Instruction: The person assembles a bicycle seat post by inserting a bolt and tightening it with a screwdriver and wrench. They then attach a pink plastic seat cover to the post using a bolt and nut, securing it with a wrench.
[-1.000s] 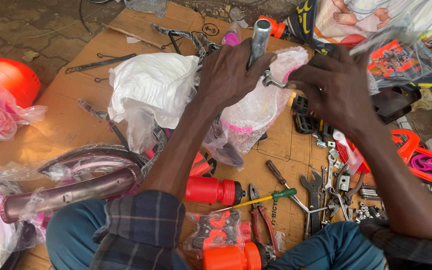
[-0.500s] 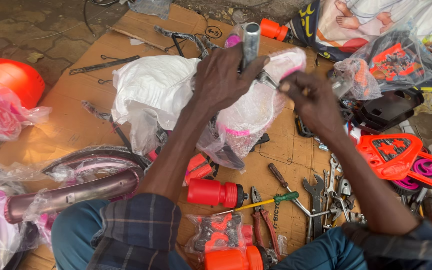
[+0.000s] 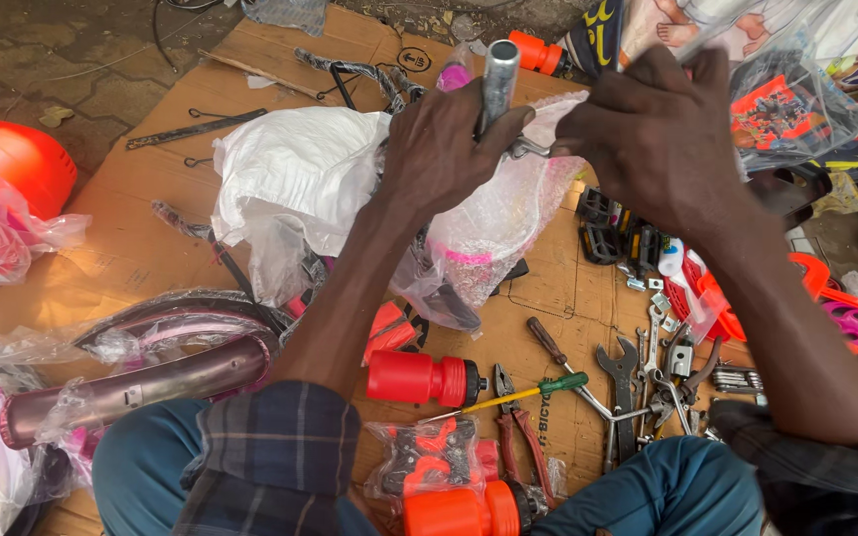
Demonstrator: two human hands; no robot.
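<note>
While the knees in blue trousers point(image 3: 161, 467) are seen at the bottom edge, an orange bottle point(image 3: 454, 511) is found between them. Just past it, a bag of orange parts point(image 3: 429, 457) is laid on the cardboard point(image 3: 141, 228). A red bottle point(image 3: 419, 379) is laid a little farther on, beside pliers point(image 3: 518, 422) and a green screwdriver point(image 3: 533, 392). To the right, a heap of spanners point(image 3: 638, 372) is spread out. To the left, a pink frame point(image 3: 131, 382) wrapped in clear plastic is laid by the knee.

In the middle, a pink part in a plastic bag point(image 3: 494, 233) is held up above the cardboard. A white bag point(image 3: 290, 179) is bunched up just beside it, on the left.

A metal tube point(image 3: 497, 84) is stood upright out of the top of the plastic bag. The tube is gripped by the left hand point(image 3: 439, 149), with the fingers closed tight around it. The right hand point(image 3: 662, 139) is held just to the right of the tube, with the fingers curled in at a small metal piece point(image 3: 526, 149) by the tube. Whether that piece is truly pinched cannot be told, since the fingertips are hidden.

Black pedals point(image 3: 613, 228) are seen below the right hand. An orange ball point(image 3: 7, 159) is seen far to the left. At the far end, another orange bottle point(image 3: 533, 50) is laid near the edge of the cardboard.
</note>
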